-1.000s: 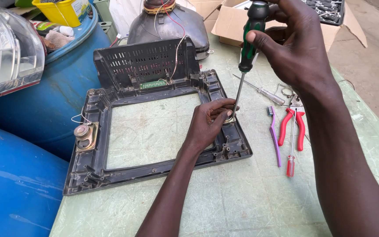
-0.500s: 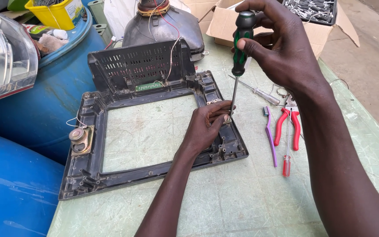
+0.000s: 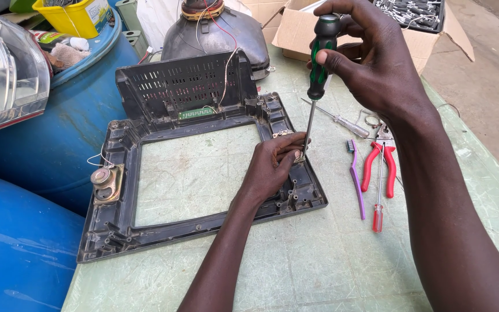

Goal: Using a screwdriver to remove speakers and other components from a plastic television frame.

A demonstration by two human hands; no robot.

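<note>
Two hands on the dark plastic frame (image 3: pixel 203 173), a hollow rectangle lying flat on the pale green surface (image 3: pixel 330 266). Left hand (image 3: pixel 272 167) curled, fingertips pinching a small metal part at the frame's right rail. Right hand (image 3: pixel 376 63) wrapped shut on green-black screwdriver (image 3: pixel 319 63), steel shaft upright, tip at that rail. Red-handled pliers (image 3: pixel 379 167) right of frame.

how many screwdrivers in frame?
3. A green-and-black screwdriver upright in the right hand, tip beside the left hand on the frame; a clear-handled one on the table; a red-handled one across the red pliers. The cardboard box may hide more.
</note>
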